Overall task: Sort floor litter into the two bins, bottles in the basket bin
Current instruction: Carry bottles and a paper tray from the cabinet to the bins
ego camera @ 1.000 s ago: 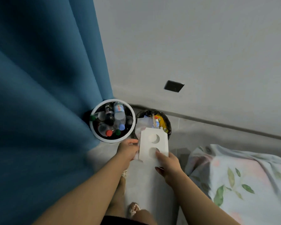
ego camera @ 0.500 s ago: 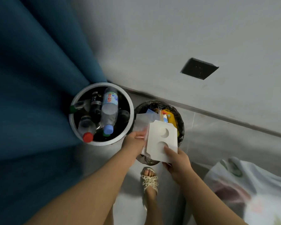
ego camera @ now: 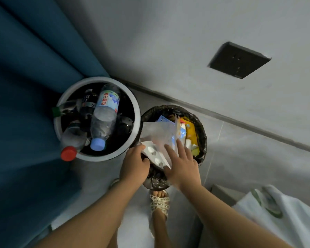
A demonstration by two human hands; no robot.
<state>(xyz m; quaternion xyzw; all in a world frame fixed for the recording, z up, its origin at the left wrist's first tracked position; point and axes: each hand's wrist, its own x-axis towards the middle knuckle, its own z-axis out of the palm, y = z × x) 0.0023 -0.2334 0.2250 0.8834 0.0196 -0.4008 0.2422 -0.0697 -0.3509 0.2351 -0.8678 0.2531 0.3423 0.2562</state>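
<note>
Both hands are working at the mouth of the black-lined bin (ego camera: 202, 133), which is standing on the floor against the base of the wall. The left hand (ego camera: 134, 165) is gripping the near-left edge of a white cardboard piece (ego camera: 155, 155) with two round holes, its fingers (ego camera: 145, 161) curling under that edge. The right hand (ego camera: 182, 163) is lying flat and spread, fingers (ego camera: 179, 145) extended, pressing on the cardboard's right side and on a clear plastic sheet (ego camera: 157, 131) that is sitting above it in the bin; it is closing on nothing. The cardboard is tilting into the near side of the lined bin, partly inside its rim. Deeper in that bin, toward the wall, colourful wrappers (ego camera: 189, 133) (yellow, blue and white) are showing.

Just left of the lined bin, touching it or nearly so, the white-rimmed basket bin (ego camera: 61, 126) is holding the bottles: a clear one with a blue cap (ego camera: 104, 122) lying across the top, a dark-labelled one (ego camera: 87, 106) beside it, one with a red cap (ego camera: 69, 153) poking over the near rim, and one with a green cap (ego camera: 56, 111) at the left rim. A blue curtain (ego camera: 25, 86) is hanging behind the basket bin. On the near side of the lined bin, a sandalled foot (ego camera: 159, 203) is standing on the grey floor (ego camera: 240, 158). A dark wall socket (ego camera: 238, 59) is sitting on the wall above the lined bin, to the right.
</note>
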